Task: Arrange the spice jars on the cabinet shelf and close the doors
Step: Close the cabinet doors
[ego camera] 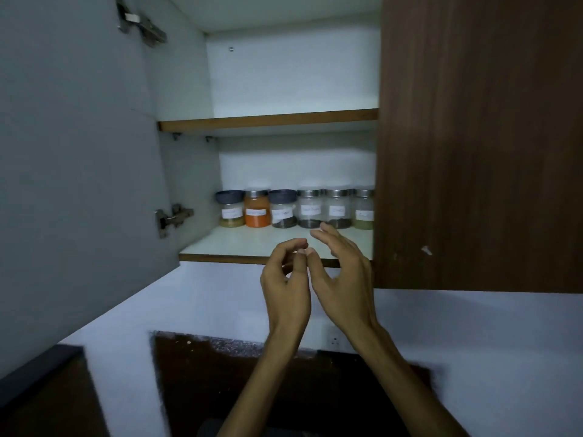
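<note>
Dim, bluish light; soft blur, warped edges.

Six spice jars, two shelves, two doors, two hinges.

I count six labelled spice jars [295, 209] in one row on the lower shelf [227, 247]: two with dark lids, four with silver lids, the last partly hidden. Above sits an upper shelf [268, 120]. One left door [79, 152] stands open carrying two hinges [173, 217]; one right door [479, 137] hangs closed.
</note>
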